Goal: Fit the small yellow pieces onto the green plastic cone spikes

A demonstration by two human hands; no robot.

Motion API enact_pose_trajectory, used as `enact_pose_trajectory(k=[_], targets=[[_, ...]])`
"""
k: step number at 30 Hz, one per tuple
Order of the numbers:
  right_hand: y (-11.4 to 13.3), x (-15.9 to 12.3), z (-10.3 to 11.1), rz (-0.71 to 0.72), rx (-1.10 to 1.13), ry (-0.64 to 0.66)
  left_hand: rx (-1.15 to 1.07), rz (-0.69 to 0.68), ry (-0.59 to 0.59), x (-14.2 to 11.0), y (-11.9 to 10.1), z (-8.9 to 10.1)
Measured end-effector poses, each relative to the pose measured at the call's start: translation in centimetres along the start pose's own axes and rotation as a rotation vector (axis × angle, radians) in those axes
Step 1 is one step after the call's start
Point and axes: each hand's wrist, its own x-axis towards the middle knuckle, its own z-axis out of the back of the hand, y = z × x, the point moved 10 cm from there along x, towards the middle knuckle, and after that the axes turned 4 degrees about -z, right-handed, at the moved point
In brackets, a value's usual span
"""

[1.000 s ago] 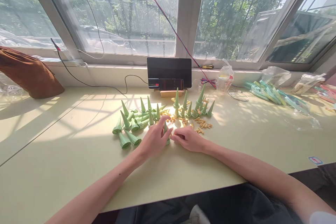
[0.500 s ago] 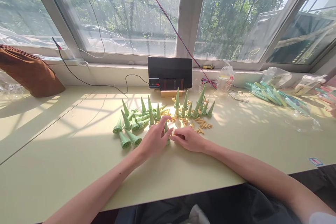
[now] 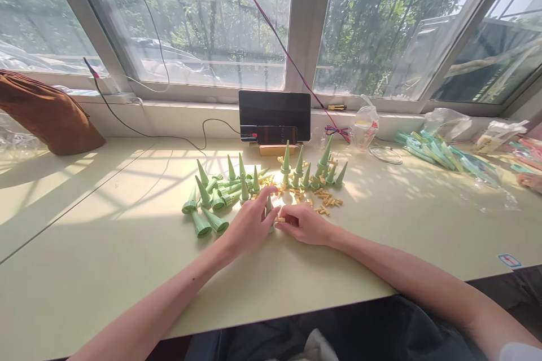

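Note:
My left hand (image 3: 248, 221) is wrapped round an upright green cone-shaped spike (image 3: 269, 206), its thumb and forefinger on either side. Close against it on the right, my right hand (image 3: 307, 224) pinches a small yellow plastic piece (image 3: 280, 219) at the side of the spike. Left of my hands lies a pile of green spikes (image 3: 202, 227), some standing and others on their sides with hollow ends showing. Several more spikes (image 3: 324, 158) stand beyond my right hand, some with yellow pieces on them. Loose yellow T-shaped pieces (image 3: 328, 201) are scattered between and around them.
A dark tablet (image 3: 274, 107) and a phone (image 3: 277, 135) lean on a wooden stand (image 3: 277, 150) by the window. A brown bag (image 3: 51, 115) lies at the left. At the right are bagged teal strips (image 3: 440, 152) and what looks like another person's hand (image 3: 530, 181).
The yellow piece between my right fingertips shows more clearly, with the fingers slightly away from the spike. My left hand stays put. At the right edge, the other person's apparent hand has come further into view.

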Motion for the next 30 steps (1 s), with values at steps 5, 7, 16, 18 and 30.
enact_pose_trajectory(k=[5, 7, 16, 18, 30], targets=[[-0.08, -0.07, -0.13, 0.019, 0.001, 0.002, 0.028, 0.001, 0.006, 0.06, -0.35, 0.19], [-0.07, -0.08, -0.11, 0.021, -0.003, 0.0, 0.042, 0.002, 0.019, 0.09, -0.42, 0.16], [-0.03, -0.11, -0.22, 0.02, -0.004, 0.019, 0.079, -0.006, 0.056, 0.0, -0.49, -0.15], [-0.02, -0.11, -0.27, 0.018, -0.004, 0.027, 0.076, -0.005, 0.06, -0.01, -0.54, -0.15], [0.08, -0.08, -0.22, 0.014, -0.005, 0.027, 0.081, 0.001, 0.063, -0.02, -0.48, -0.15]])
